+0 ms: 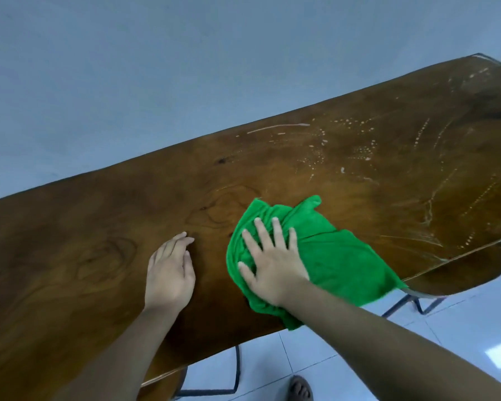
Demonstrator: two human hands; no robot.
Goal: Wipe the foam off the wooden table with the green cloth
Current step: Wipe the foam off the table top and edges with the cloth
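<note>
A long wooden table (99, 241) runs from lower left to upper right. The green cloth (339, 256) lies bunched near the table's front edge, one corner hanging over it. My right hand (272, 264) presses flat on the cloth's left part, fingers spread. Flat on the bare wood just left of the cloth rests my left hand (169, 273), holding nothing. White foam streaks and dots (362, 149) cover the table's right part, beyond the cloth. The wood to the left of the cloth looks free of foam.
A blue-grey wall rises behind the table's far edge. Below the front edge, a wooden seat (475, 270) on black metal legs (402, 305) stands on the pale tiled floor. A sandalled foot (300, 389) shows at the bottom.
</note>
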